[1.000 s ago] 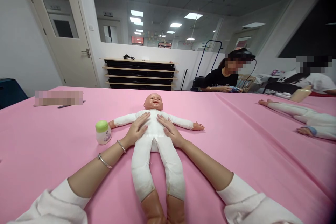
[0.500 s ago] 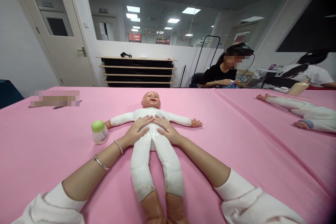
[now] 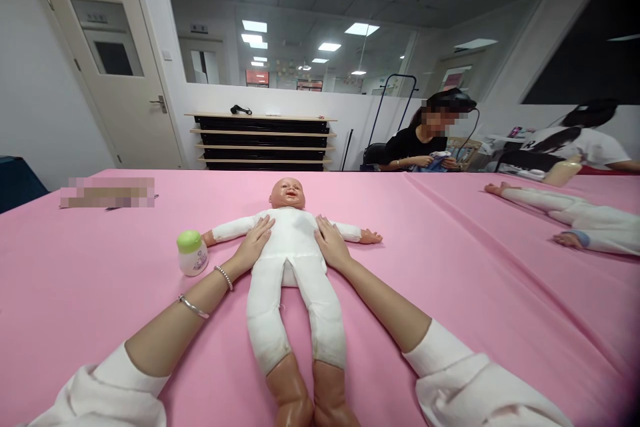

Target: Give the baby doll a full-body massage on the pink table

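A baby doll (image 3: 293,233) with a white cloth body lies on its back on the pink tablecloth (image 3: 415,260), head away from me and feet toward me. My left hand (image 3: 255,243) rests along the left side of its torso, fingers extended. Against the opposite side of the torso lies my right hand (image 3: 331,241), its fingers also stretched out. Neither hand grips anything. Beside the doll's hand on the left stands a small white jar (image 3: 193,255) with a green lid.
Another doll (image 3: 575,210) in white lies on the right of the table, near a pump bottle (image 3: 563,170). Beyond the table, one person (image 3: 420,140) holds blue cloth and another person (image 3: 575,137) sits farther right. A low shelf (image 3: 265,140) stands against the wall.
My hands have slid apart, from the middle of the doll's chest out to its two sides. The doll and the jar stay in place; the view has shifted slightly.
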`<state>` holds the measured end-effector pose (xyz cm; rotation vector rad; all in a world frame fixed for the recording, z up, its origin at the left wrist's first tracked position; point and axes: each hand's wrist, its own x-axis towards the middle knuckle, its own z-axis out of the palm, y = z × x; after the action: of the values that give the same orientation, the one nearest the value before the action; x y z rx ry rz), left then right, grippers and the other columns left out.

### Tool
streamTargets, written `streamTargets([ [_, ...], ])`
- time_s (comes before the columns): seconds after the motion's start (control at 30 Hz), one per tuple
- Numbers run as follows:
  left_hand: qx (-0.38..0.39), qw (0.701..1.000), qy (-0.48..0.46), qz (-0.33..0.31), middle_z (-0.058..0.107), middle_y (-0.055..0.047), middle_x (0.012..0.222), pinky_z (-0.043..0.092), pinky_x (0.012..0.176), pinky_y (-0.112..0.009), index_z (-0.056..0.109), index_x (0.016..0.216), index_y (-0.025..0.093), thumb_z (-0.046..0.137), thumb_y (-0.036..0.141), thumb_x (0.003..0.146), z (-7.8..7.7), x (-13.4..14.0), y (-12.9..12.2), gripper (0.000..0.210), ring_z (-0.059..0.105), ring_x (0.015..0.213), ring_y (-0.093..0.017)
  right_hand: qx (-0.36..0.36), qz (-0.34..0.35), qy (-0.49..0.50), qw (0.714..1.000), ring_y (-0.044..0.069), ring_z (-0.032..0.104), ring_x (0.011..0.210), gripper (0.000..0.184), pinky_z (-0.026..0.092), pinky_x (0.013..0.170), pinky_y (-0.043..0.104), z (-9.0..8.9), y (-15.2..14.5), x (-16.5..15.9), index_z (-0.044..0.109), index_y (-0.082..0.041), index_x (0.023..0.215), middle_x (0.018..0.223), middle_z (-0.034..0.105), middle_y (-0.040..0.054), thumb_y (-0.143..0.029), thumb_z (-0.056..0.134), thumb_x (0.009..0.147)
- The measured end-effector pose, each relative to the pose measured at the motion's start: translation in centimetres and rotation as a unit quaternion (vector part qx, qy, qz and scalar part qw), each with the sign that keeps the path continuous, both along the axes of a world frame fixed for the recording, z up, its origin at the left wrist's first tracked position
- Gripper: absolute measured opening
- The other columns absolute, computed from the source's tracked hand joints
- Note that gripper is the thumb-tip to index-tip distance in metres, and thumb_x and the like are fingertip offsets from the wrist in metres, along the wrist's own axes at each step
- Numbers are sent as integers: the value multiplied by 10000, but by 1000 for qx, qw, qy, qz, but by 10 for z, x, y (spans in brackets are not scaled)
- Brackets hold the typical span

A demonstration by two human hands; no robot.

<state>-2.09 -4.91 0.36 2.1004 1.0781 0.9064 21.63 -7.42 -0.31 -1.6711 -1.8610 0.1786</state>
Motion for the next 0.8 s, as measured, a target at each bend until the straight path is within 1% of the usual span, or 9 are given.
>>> streamTargets([
  [0.07, 5, 1000, -12, -3, 232, -23, 1460, 81, 1124, -393, 379, 1333, 202, 275, 397, 903, -3, 0, 1, 483, 127, 1363, -155, 5, -29, 7, 1000, 200, 231, 1341, 488, 129, 1109, 453, -1, 2, 1, 374, -138, 1334, 1426, 297, 95, -323, 267, 895],
  [0.17, 18, 999, -26, -10, 259, -38, 1451, 84, 1121, -420, 397, 1320, 201, 281, 407, 903, -7, 0, 4, 480, 145, 1360, -168, 35, 2, 70, 997, 202, 225, 1343, 483, 125, 1109, 477, 9, -2, -6, 412, -157, 1309, 1424, 302, 89, -368, 267, 898],
  [0.23, 22, 999, -33, -12, 256, -49, 1451, 88, 1121, -424, 403, 1317, 190, 287, 404, 902, -8, 0, 6, 481, 149, 1359, -171, 77, 74, 124, 987, 187, 235, 1340, 492, 165, 1113, 443, 21, -11, -19, 425, -170, 1302, 1420, 314, 76, -410, 286, 896],
  [0.3, 23, 999, -39, -13, 250, -53, 1452, 92, 1122, -419, 409, 1313, 186, 296, 404, 899, -9, -1, 7, 481, 155, 1357, -171, 92, 189, 138, 968, 169, 293, 1316, 466, 220, 1106, 403, 36, -23, -35, 447, -217, 1287, 1401, 354, 40, -432, 322, 893],
  [0.37, 25, 999, -42, -14, 254, -54, 1452, 99, 1122, -414, 411, 1312, 184, 291, 407, 899, -9, 0, 8, 484, 161, 1356, -173, 36, 305, 93, 947, 166, 389, 1259, 408, 247, 1094, 401, 47, -33, -48, 529, -257, 1212, 1315, 475, 15, -428, 331, 899],
  [0.43, 29, 999, -38, -14, 264, -56, 1448, 107, 1121, -409, 404, 1317, 177, 275, 405, 903, -9, 0, 8, 489, 165, 1355, -172, -17, 357, 45, 933, 170, 424, 1234, 377, 211, 1102, 425, 52, -39, -53, 584, -272, 1141, 1246, 542, -1, -422, 332, 905],
  [0.53, 31, 999, -29, -11, 265, -58, 1447, 115, 1119, -412, 403, 1316, 170, 271, 390, 904, -8, 0, 7, 485, 169, 1354, -171, -27, 328, 29, 944, 181, 344, 1288, 397, 139, 1114, 453, 47, -34, -46, 555, -268, 1179, 1306, 484, -6, -435, 321, 906],
  [0.67, 27, 999, -19, -6, 259, -72, 1447, 106, 1121, -405, 402, 1315, 140, 276, 382, 902, -6, 1, 5, 495, 164, 1355, -172, -11, 260, 42, 965, 180, 223, 1343, 471, 108, 1113, 469, 29, -19, -23, 417, -258, 1305, 1408, 345, 4, -461, 256, 912],
  [0.8, 35, 999, -18, -8, 273, -64, 1444, 118, 1121, -401, 400, 1317, 157, 274, 394, 903, -4, 1, 3, 492, 176, 1352, -167, -6, 205, 47, 978, 181, 160, 1361, 502, 68, 1112, 479, 14, -9, -8, 368, -258, 1336, 1462, 223, 7, -472, 201, 914],
])
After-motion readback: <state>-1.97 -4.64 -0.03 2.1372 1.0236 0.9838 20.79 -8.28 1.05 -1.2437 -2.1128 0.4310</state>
